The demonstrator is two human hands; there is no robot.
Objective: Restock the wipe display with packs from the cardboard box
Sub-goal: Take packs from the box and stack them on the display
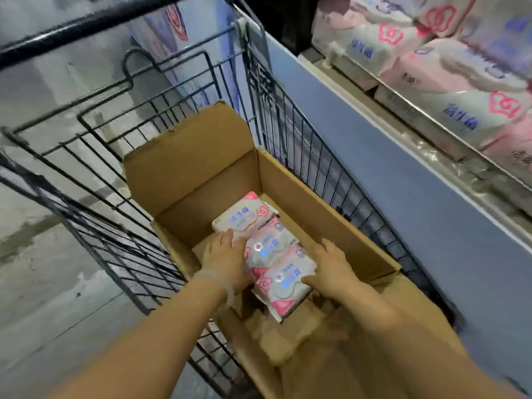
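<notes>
Left hand (227, 262): reaches down into the box, fingers fairly straight and laid against the left side of the packs; a clear bracelet (214, 279) sits at the wrist.
Right hand (331, 267): also down in the box, fingers loosely bent over the right edge of the nearest pack, thumb lying on its top face.
Grip: both hands press the row from either side; whether the packs are lifted off the bottom I cannot tell.
Packs (270, 251): three pink-and-white wipe packs in a row, running from the far wall of the box toward the person, each touching the next.
Box (331, 214): brown cardboard, flaps open, far flap standing up; it stands inside the cart.
Cart (121, 156): black wire trolley on a grey floor, its handle bar across the top left.
Display (460, 90): to the right, well above the box, shelves stacked with larger packs in the same pink-and-white design.
Ledge (403, 182): blue surface between cart and display.
</notes>
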